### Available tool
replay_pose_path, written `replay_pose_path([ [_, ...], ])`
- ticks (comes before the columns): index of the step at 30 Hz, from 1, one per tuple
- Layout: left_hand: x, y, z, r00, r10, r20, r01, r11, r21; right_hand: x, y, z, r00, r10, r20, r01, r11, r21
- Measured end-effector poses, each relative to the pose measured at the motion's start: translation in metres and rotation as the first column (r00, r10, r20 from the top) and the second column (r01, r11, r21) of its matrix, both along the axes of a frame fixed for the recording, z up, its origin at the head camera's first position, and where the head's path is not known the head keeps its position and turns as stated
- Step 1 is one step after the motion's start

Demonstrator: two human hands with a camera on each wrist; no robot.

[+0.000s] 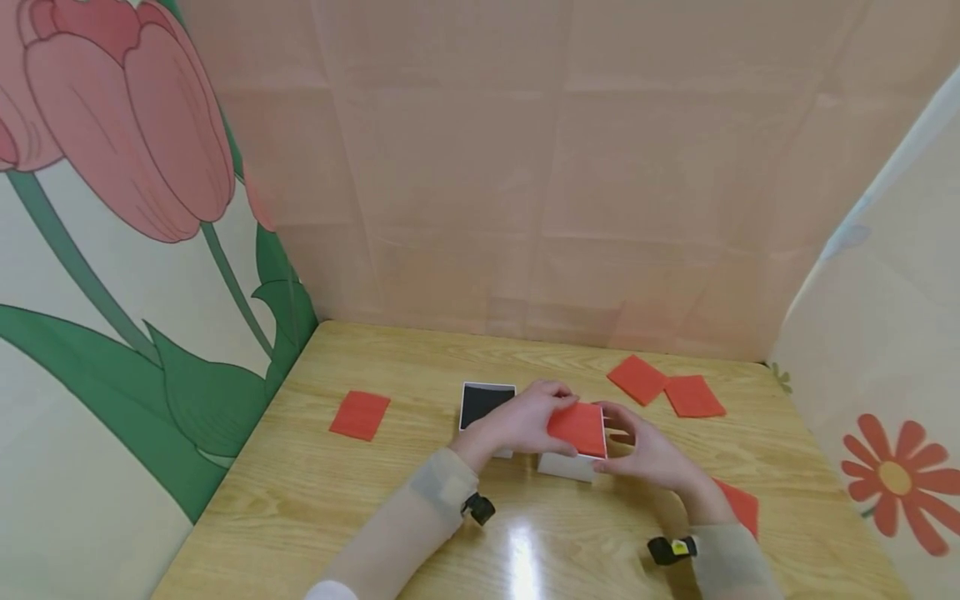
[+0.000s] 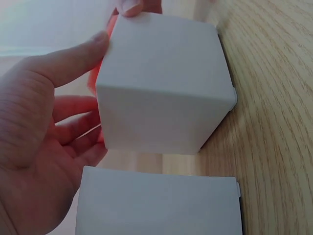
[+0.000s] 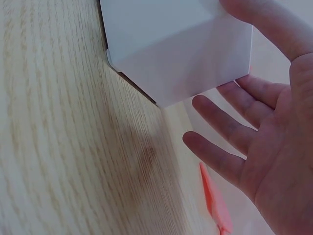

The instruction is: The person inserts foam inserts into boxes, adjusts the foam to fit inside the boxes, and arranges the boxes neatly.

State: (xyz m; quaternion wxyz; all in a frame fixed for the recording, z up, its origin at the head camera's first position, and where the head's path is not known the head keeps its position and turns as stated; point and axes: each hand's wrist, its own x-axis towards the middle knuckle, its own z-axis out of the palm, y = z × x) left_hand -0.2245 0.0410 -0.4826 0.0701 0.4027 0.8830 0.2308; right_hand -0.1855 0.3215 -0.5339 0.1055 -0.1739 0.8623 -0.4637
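Observation:
A small white box [image 1: 567, 467] stands on the wooden table [image 1: 390, 500], with a red card [image 1: 577, 429] over its top. My left hand [image 1: 525, 421] holds the card by its left edge. In the left wrist view that hand [image 2: 44, 127] has its thumb against the white box [image 2: 161, 83], and red shows between thumb and fingers. My right hand [image 1: 645, 450] is at the right side of the box. The right wrist view shows its fingers [image 3: 220, 117] straight and spread beside the white box [image 3: 171, 44], thumb touching the box's edge.
A second white box with a black inside [image 1: 487, 402] stands just left of the hands, close under my left wrist [image 2: 156, 205]. Loose red cards lie at the left [image 1: 360, 414], back right [image 1: 637, 379] [image 1: 694, 396] and under my right forearm [image 1: 738, 504]. Fabric walls close three sides.

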Motion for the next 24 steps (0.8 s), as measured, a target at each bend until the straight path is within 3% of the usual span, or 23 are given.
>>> replay_pose_path([
  [24, 0.0007, -0.0029, -0.008, 0.999, -0.017, -0.04, 0.018, 1.0, 0.019, 0.0019, -0.0001, -0.0023, 1.0, -0.004, -0.006, 0.004, 1.0, 0.012],
])
